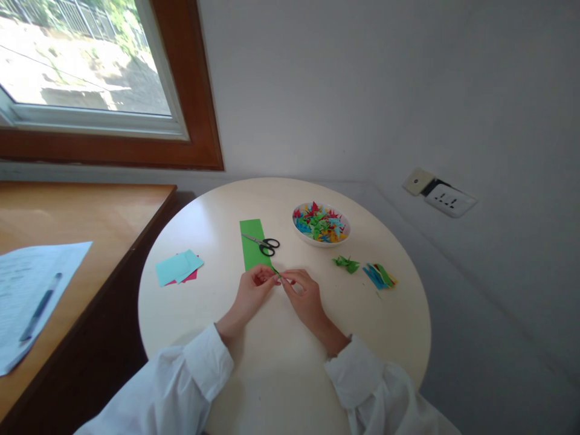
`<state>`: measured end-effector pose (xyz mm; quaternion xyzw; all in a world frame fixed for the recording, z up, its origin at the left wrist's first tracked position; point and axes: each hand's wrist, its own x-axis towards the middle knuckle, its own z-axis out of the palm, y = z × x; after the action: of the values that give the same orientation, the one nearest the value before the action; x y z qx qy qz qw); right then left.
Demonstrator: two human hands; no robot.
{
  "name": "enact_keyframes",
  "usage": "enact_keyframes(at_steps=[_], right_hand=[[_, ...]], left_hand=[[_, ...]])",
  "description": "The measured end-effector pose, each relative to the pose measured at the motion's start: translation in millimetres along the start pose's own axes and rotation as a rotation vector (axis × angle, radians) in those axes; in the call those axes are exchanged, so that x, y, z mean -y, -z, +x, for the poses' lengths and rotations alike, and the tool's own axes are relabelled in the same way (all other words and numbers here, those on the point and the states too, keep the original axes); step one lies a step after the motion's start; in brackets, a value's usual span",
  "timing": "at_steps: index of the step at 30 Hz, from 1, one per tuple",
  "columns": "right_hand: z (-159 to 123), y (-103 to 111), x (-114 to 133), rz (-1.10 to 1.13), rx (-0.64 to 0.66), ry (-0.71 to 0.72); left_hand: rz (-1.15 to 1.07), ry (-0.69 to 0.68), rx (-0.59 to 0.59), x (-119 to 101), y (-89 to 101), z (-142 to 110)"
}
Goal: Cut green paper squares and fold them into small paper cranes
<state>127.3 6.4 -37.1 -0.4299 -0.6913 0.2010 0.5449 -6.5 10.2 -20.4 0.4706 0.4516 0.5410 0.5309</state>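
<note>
My left hand (258,283) and my right hand (302,289) meet over the middle of the round table. Pinched between their fingertips is a small folded piece of green paper (275,271), mostly hidden by the fingers. Just beyond my left hand lies a green paper strip (252,244). Black-handled scissors (266,245) rest on that strip, blades pointing left. Farther back stands a white bowl (322,244) holding many small folded paper pieces in red, green, blue and yellow. A few green folded paper pieces (346,264) sit right of my right hand.
Light blue paper squares (179,267) overlap red paper at the left of the white round table (272,374). Blue, green and yellow paper strips (379,276) are piled at the right. A wooden desk (118,211) at left bears a written sheet (27,272) and a pen (41,307).
</note>
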Motion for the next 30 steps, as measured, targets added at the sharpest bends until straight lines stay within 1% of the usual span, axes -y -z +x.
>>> enact_keyframes(at_steps=[5,23,30], right_hand=[[-0.8,-0.1,-1.3,-0.009,0.007,0.001],[-0.3,0.3,-0.7,-0.033,0.009,0.04],[-0.2,1.3,-1.3,-0.079,0.026,0.093]], left_hand=[[-0.096,0.02,0.016,1.3,0.6,-0.4],[-0.049,-0.002,0.01,1.3,1.5,-0.4],[-0.07,0.01,-0.009,0.3,-0.3,-1.1]])
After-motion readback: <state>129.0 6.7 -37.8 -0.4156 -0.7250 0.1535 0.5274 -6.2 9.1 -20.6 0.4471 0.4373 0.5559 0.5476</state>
